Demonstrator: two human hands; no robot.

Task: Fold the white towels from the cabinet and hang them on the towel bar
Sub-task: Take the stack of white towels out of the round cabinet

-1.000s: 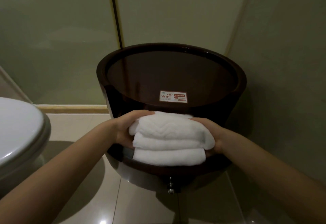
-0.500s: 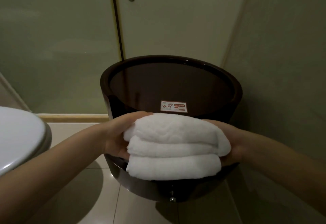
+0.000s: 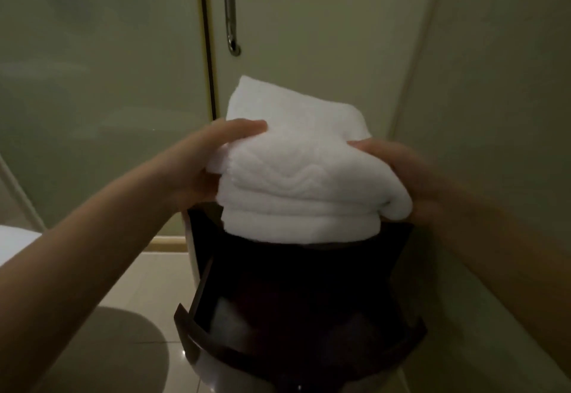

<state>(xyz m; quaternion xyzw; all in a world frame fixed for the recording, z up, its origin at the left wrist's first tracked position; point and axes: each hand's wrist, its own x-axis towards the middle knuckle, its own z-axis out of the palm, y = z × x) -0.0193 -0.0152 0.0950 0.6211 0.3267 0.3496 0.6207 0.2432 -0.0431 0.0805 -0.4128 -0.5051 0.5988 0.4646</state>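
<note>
Observer: Hands first: how is the stack held?

Checker: The left hand [image 3: 197,170] is clamped on the left end of the folded white towels [image 3: 296,182], with the thumb laid on top and the fingers tucked beneath. The right hand [image 3: 398,173], blurred, is curled round the right end. Both ends are gripped, it is judged, so that the layers are kept squared and none is dropped.

Observer: And where is the stack?

Checker: It is held at the top of the dark round cabinet [image 3: 386,253], near the right wall. Whether it rests there cannot be told. An open compartment [image 3: 278,309] is seen below. Farther off, a door handle [image 3: 230,6] is seen. No towel bar is in view, so hanging is judged not yet begun.
</note>
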